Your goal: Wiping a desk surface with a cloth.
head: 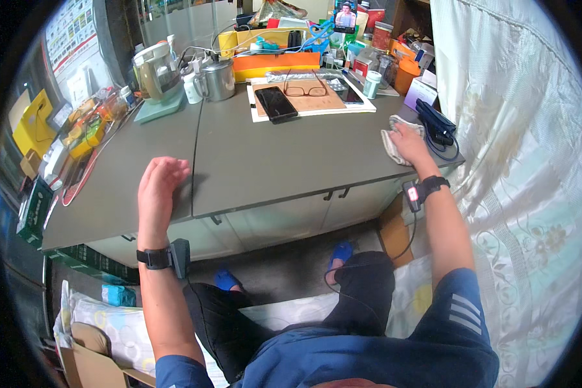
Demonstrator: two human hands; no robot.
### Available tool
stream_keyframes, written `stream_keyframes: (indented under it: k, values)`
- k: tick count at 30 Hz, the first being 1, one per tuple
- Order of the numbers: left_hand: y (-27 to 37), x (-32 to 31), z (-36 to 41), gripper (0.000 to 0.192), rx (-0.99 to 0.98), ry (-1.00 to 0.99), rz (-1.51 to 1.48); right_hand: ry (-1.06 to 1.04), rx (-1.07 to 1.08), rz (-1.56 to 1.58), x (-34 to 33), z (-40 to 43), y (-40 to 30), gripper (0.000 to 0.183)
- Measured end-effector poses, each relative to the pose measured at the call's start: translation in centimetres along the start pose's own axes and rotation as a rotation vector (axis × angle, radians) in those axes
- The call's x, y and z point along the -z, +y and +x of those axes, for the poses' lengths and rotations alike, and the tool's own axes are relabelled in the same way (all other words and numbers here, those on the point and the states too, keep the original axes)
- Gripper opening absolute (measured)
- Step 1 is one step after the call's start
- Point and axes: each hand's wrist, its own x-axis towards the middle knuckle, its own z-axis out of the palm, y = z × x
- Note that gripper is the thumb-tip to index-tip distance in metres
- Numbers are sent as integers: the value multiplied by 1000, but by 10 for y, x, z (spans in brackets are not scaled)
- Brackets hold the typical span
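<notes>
At the right end of the grey tabletop (291, 155), my right hand (409, 141) presses down on a folded, light striped cloth (392, 148). My fingers cover part of the cloth. Close by on its right lies a dark blue cuff-like bundle (435, 123) with a looped tube. My left hand (161, 180) hovers over the left part of the table, beside the seam between two panels. Its fingers are loosely bent with nothing visible in them, and a shadow falls to the right of it.
A black smartphone (276, 105) and eyeglasses (304, 91) lie on papers at the back. Behind the left hand stand a steel pot (218, 80) and a glass kettle (156, 72) on a green base. A white bottle (372, 84) is at back right. A lace curtain (519, 160) borders the right.
</notes>
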Motion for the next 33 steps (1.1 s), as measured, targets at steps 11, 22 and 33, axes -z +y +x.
stream_keyframes:
  k: [11, 22, 33]
  values:
    - [-8, 9, 4, 21, -12, -32, 5, 17, 850, 311, -42, -121, -313, 40]
    - [-6, 15, -1, 22, -24, -62, 137, -36, 666, 174, -40, -59, -206, 42]
    - [-6, 9, -1, 21, -39, -81, 144, 35, 178, 82, -11, 30, 26, 54]
